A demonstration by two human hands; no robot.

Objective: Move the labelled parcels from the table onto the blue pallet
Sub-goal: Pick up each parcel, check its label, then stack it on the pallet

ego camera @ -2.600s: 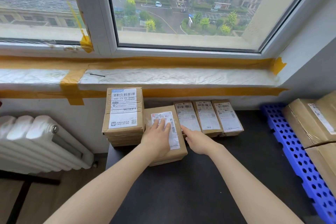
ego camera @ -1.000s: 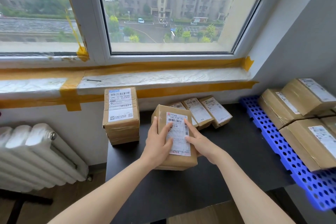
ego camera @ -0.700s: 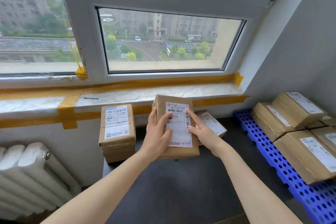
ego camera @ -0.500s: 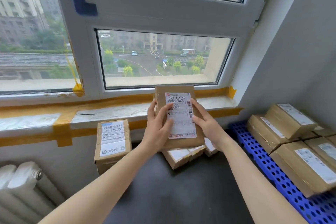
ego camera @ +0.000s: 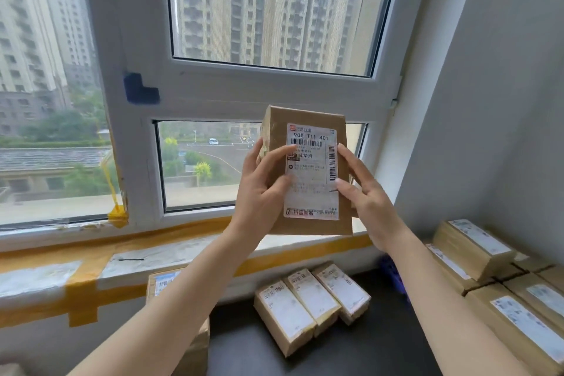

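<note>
A brown cardboard parcel [ego camera: 308,119] with a white shipping label is held upright in front of the window, well above the table. My left hand [ego camera: 262,186] grips its left edge and my right hand [ego camera: 366,195] grips its right edge. Three small labelled parcels [ego camera: 311,305] lie side by side on the black table [ego camera: 366,354] below. A taller stack of parcels [ego camera: 164,281] stands at the table's left, mostly hidden by my left arm. Only a sliver of the blue pallet [ego camera: 393,278] shows behind my right arm, with several parcels [ego camera: 476,250] stacked on it at the right.
A taped windowsill [ego camera: 183,253] with yellow tape runs behind the table. The white window frame [ego camera: 137,137] rises right behind the held parcel. A grey wall [ego camera: 503,131] closes the right side above the pallet.
Both hands have lifted the parcel from the table up to window height, label facing me. The view has tilted upward with it.
</note>
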